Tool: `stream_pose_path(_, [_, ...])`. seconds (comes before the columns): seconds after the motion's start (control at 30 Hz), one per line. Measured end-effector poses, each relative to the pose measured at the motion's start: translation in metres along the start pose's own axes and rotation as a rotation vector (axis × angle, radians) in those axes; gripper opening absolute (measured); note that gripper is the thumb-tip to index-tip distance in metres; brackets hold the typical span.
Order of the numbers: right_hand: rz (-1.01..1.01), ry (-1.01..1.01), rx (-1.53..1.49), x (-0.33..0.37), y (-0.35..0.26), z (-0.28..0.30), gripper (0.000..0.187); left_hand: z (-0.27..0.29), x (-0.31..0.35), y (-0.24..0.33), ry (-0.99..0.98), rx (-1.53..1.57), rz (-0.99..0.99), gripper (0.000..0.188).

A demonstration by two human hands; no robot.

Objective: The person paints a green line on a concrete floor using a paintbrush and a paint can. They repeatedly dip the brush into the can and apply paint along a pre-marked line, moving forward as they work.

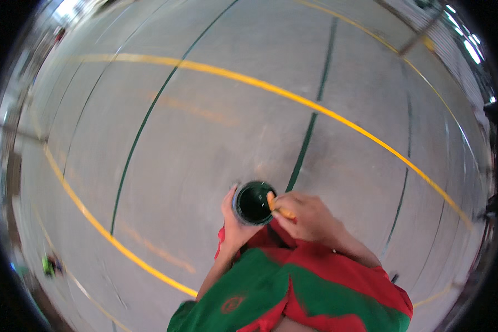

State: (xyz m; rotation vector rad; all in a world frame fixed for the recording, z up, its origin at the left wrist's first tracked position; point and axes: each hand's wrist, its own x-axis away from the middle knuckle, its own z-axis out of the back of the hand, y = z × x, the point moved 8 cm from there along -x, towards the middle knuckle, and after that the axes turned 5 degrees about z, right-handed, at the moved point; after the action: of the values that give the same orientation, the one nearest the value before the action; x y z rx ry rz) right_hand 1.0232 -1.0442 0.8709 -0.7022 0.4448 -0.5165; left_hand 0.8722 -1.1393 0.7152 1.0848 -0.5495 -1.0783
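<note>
In front of my body, my left hand (235, 229) is closed around the side of a round open paint can (235, 206). Dark green paint (253, 203) shows inside it, with a few bright glints. My right hand (311, 217) grips a paintbrush (271, 201) by its orange handle at the can's right rim. The bristle end of the brush cannot be made out against the can. Some of my right fingers are hidden under the hand.
A grey concrete floor (205, 144) spreads around me. Yellow lines (276, 89) and dark green lines (144, 124) cross it. Posts (420, 36) stand at the far right. A small blurred figure in bright green (51, 265) is at the far left.
</note>
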Motion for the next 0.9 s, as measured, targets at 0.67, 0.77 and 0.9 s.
stream_pose_path(0.67, [-0.472,0.796,-0.122,-0.184,0.278,0.261,0.019,-0.211,-0.462,0.062,-0.577,-0.113,-0.23,0.121])
stream_pose_path(0.77, [-0.723,0.964,-0.426,-0.183,0.334,0.262,0.02,-0.236,-0.493,0.072,-0.584,-0.082,-0.191,0.123])
stream_pose_path(0.9, [-0.84,1.06,-0.126,-0.189,0.392,0.28,0.025,-0.298,-0.545,0.082,-0.681,-0.079,-0.257,0.127])
